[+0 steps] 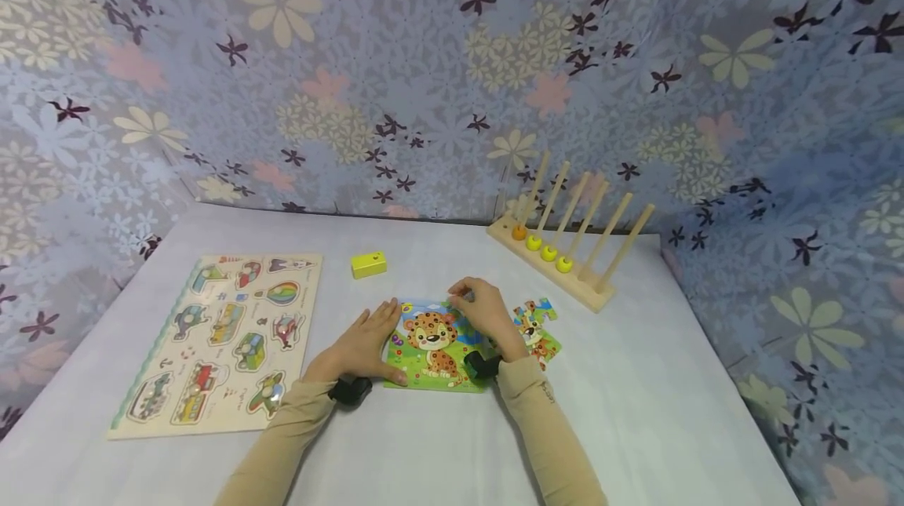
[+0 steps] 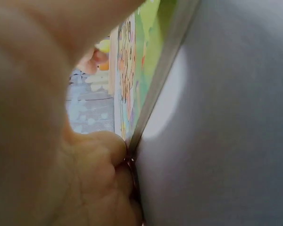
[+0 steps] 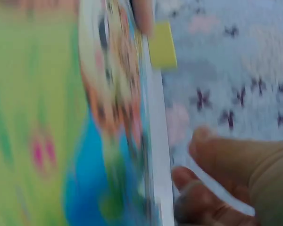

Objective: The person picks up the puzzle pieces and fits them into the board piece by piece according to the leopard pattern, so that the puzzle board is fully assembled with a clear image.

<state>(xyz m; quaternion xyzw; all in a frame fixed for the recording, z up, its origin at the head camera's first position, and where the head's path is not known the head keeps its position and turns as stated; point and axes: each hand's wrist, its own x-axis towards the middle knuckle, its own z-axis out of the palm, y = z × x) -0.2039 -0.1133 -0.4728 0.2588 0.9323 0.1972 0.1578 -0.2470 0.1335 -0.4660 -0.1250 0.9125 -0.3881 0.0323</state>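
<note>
Flat rectangular jigsaw board, spotted leopard on green and blue (image 1: 434, 349): between the hands on the pale tabletop (image 1: 395, 459). Left grip (image 1: 363, 343): spread open along its left edge, touching. Right grip (image 1: 487, 310): fingers bent at its upper right edge; cannot tell whether holding anything. Beside: joined colourful jigsaw pieces (image 1: 542, 340). Farther: yellow rectangular block (image 1: 369, 264).

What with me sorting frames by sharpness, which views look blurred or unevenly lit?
Head view: leopard puzzle fairly clear; left wrist: left hand dim and soft, bright patch on tabletop beside the puzzle; right wrist: puzzle blurred, right hand soft too.
</note>
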